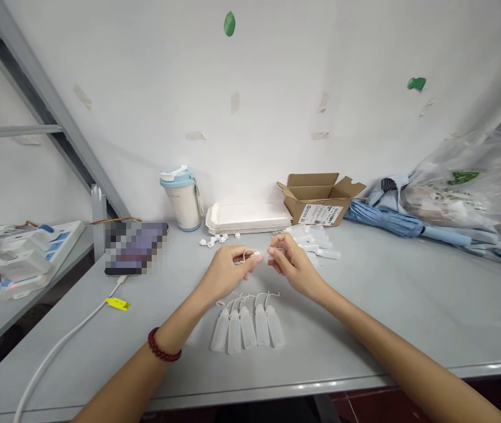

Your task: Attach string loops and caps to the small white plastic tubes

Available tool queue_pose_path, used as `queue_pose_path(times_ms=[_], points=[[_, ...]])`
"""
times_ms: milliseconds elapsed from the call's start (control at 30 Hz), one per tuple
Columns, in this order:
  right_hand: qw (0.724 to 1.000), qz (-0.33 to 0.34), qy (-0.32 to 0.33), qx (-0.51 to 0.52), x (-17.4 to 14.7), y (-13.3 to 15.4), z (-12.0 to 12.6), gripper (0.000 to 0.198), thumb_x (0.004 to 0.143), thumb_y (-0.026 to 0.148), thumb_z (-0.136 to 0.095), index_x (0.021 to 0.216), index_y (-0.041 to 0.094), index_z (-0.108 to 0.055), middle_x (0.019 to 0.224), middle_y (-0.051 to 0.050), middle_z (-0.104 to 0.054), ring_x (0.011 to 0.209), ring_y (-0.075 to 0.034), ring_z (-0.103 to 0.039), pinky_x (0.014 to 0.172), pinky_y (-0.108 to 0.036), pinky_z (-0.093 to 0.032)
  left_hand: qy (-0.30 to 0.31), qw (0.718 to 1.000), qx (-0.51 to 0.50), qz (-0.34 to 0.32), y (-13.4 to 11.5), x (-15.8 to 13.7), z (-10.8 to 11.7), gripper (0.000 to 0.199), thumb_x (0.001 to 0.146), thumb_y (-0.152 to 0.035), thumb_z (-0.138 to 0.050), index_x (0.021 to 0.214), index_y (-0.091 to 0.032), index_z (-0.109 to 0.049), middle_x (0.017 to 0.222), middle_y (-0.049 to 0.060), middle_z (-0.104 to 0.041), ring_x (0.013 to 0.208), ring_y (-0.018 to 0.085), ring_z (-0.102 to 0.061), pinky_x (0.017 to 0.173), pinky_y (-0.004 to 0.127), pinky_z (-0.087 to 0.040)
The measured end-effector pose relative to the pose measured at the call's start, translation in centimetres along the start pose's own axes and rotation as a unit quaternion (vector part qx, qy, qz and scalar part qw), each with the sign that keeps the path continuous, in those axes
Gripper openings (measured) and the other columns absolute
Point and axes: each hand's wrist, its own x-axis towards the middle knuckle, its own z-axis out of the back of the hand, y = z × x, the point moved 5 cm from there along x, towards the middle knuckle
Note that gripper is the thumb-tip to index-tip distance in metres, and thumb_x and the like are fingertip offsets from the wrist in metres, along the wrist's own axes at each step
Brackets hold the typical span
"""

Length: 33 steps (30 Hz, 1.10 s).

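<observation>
My left hand (pixel 228 270) is closed, thumb and fingers pinching a small white cap (pixel 256 254) with a thin white loop of tubing. Facing it across a narrow gap, my right hand (pixel 292 265) is also pinched closed; whatever its fingertips hold is too small and pale to name. Below the hands, several translucent squeeze bottles (pixel 247 329) lie side by side, thin curved white tubes at their tops. More clear plastic bottles (pixel 312 238) are heaped behind my right hand. Several small white caps (pixel 219 239) lie loose behind my left hand.
At the back stand a blue-lidded cup (pixel 180 200), stacked white trays (pixel 250 217) and an open cardboard box (pixel 316 202). A blue umbrella (pixel 387 220) and a plastic bag (pixel 462 194) lie right. On the left, a phone (pixel 138 249) trails a white cable (pixel 74 326).
</observation>
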Motion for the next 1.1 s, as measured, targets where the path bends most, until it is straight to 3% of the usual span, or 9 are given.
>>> queue_pose_path(times_ms=[167,267,433,600,700,800,967,1100], points=[[1.0,-0.024,0.014,0.014,0.1,-0.1,0.1,0.025,0.09,0.047,-0.041,0.096,0.023,-0.04,0.06,0.006,-0.051,0.051,-0.01,-0.046,0.048,-0.023,-0.035,-0.054,0.997,0.019,-0.046,-0.4,-0.1,0.4,0.019,0.072,-0.034,-0.066,0.081,-0.018,-0.068,0.078,0.002,-0.063,0.073,0.016,-0.056,0.061,0.024,-0.048],[1.0,-0.012,0.007,0.016,0.0,-0.1,0.1,0.024,0.09,0.046,-0.041,0.096,0.023,-0.04,0.062,0.005,-0.051,0.051,-0.01,-0.046,0.051,-0.024,-0.037,-0.02,0.999,-0.002,-0.025,-0.4,0.0,0.3,0.026,0.075,-0.04,-0.062,0.082,-0.016,-0.069,0.075,0.004,-0.064,0.066,0.015,-0.057,0.058,0.025,-0.048],[1.0,0.017,0.001,-0.022,-0.1,0.4,0.0,0.022,0.09,0.043,-0.042,0.095,0.022,-0.041,0.061,0.005,-0.046,0.055,-0.011,-0.049,0.056,-0.026,-0.039,0.031,0.999,-0.021,0.03,-0.1,0.1,0.0,0.041,0.083,-0.047,-0.049,0.066,-0.013,-0.063,0.063,0.004,-0.062,0.05,0.012,-0.055,0.051,0.025,-0.046],[0.999,0.024,0.012,-0.04,-0.2,0.6,0.1,0.021,0.092,0.042,-0.039,0.094,0.022,-0.041,0.059,0.006,-0.043,0.051,-0.01,-0.04,0.05,-0.023,-0.032,0.021,0.999,0.019,-0.037,-1.2,-0.1,0.1,0.026,0.079,-0.038,-0.057,0.07,-0.014,-0.064,0.064,0.001,-0.059,0.057,0.012,-0.054,0.06,0.024,-0.047],[0.999,0.021,0.016,-0.025,-0.1,0.5,0.1,0.02,0.092,0.042,-0.039,0.093,0.022,-0.041,0.057,0.007,-0.039,0.05,-0.009,-0.036,0.05,-0.022,-0.03,0.006,0.999,0.015,-0.04,-1.5,-0.1,0.3,0.023,0.078,-0.036,-0.059,0.074,-0.014,-0.065,0.068,0.001,-0.06,0.062,0.012,-0.055,0.06,0.023,-0.048],[0.999,0.014,0.02,-0.021,-0.2,0.5,0.1,0.02,0.092,0.043,-0.04,0.093,0.022,-0.041,0.056,0.008,-0.038,0.05,-0.009,-0.035,0.049,-0.022,-0.029,0.028,0.999,-0.004,-0.015,-1.2,-0.1,0.2,0.029,0.081,-0.039,-0.054,0.073,-0.013,-0.064,0.07,0.003,-0.062,0.059,0.011,-0.055,0.055,0.023,-0.048],[0.998,0.019,0.033,-0.04,-0.3,0.7,0.1,0.023,0.091,0.043,-0.041,0.097,0.021,-0.044,0.059,0.006,-0.043,0.052,-0.01,-0.039,0.051,-0.023,-0.032,0.087,0.989,-0.102,0.065,-0.1,-0.2,-0.4,0.038,0.082,-0.045,-0.054,0.062,-0.013,-0.056,0.054,0.0,-0.052,0.047,0.01,-0.051,0.046,0.023,-0.046],[0.993,0.048,0.019,-0.103,-0.1,1.3,0.6,0.029,0.089,0.041,-0.045,0.102,0.018,-0.054,0.069,0.0,-0.054,0.06,-0.012,-0.047,0.056,-0.025,-0.039,0.066,0.98,-0.154,0.106,0.6,0.0,-0.1,0.039,0.08,-0.048,-0.056,0.067,-0.012,-0.059,0.056,-0.001,-0.051,0.045,0.009,-0.047,0.041,0.022,-0.043]])
